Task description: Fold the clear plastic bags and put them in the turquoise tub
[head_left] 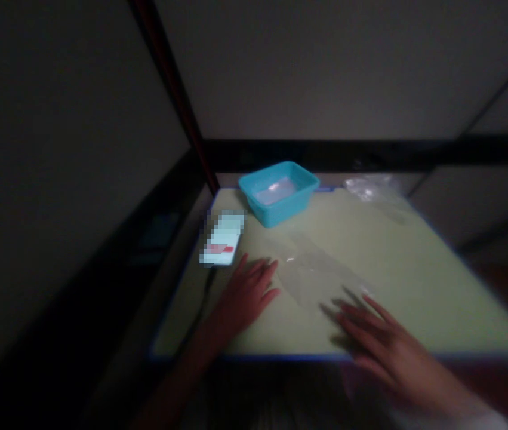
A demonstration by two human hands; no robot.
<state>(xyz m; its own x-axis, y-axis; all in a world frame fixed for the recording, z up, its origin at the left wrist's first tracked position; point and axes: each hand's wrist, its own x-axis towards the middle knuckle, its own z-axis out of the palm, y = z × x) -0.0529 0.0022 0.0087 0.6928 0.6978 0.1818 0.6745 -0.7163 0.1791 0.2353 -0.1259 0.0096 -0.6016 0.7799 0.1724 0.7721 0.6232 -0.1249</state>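
A clear plastic bag [320, 272] lies flat on the pale yellow tabletop [437, 298], between my two hands. At its left edge, my left hand [249, 292] has its fingers stretched out, with nothing held. My right hand [379, 334] is spread at the bag's lower right, above the table's near edge, and casts shadows on the top. Whether either hand touches the bag, I cannot tell. Beyond the bag stands a turquoise plastic basket [283, 206] with something pale and shiny in it.
A lit phone [224, 239], its screen blurred out, lies left of the basket with a dark cable [206, 292] running toward the near edge. More crumpled clear plastic [370, 188] rests at the far right. Walls [325, 71] close off the back and left.
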